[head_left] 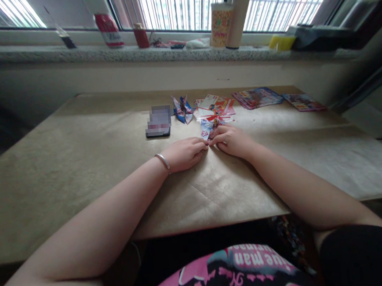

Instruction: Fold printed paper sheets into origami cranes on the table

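Note:
On the table in front of me lies a small piece of colourful printed paper (205, 128), blue, white and red, partly covered by my fingers. My left hand (185, 154), a silver bangle at its wrist, has its fingers closed on the paper's near tip. From the other side my right hand (232, 139) pinches the paper's right edge and near end, fingers bent. Both hands rest on the table, fingertips almost touching. Just beyond the left hand stands a folded paper piece (183, 110) with pointed blue and patterned flaps.
A phone (159, 121) lies left of the folded piece. Loose printed cards (216, 105) are spread behind my hands. Two card stacks, a larger one (256, 98) and a smaller one (304, 102), lie at the back right. The windowsill (177, 55) holds a can (108, 30) and a patterned cup (220, 25).

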`<state>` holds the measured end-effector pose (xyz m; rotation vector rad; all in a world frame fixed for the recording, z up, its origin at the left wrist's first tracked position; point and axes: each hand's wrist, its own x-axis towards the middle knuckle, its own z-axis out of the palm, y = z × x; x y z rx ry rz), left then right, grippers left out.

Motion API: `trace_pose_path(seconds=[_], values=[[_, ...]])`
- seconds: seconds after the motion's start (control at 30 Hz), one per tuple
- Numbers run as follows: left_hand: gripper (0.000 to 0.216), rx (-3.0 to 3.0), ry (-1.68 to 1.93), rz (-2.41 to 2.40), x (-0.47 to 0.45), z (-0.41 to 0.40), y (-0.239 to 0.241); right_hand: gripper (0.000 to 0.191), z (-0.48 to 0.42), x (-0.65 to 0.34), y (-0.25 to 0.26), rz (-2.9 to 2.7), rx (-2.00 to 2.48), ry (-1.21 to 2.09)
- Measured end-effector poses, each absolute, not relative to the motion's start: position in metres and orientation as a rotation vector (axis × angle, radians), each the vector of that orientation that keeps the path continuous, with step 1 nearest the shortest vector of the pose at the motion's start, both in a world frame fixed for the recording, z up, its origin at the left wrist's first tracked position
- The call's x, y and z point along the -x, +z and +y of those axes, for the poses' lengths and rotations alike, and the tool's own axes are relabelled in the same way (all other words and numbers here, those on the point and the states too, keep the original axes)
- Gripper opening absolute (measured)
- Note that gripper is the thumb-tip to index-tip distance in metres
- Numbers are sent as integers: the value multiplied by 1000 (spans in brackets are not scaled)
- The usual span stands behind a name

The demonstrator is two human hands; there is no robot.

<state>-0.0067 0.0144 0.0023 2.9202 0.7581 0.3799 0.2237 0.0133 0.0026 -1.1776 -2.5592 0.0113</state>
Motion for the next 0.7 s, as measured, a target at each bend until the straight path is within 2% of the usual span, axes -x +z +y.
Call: trace_pose_path(seconds=[0.43, 0.7], values=[[32, -2919, 402, 713, 8, 19, -2, 32, 32, -257, 11, -2398, 1760, -204], [32, -2909, 383, 717, 8, 18, 1, 33, 40, -270, 6, -2241, 1907, -226]])
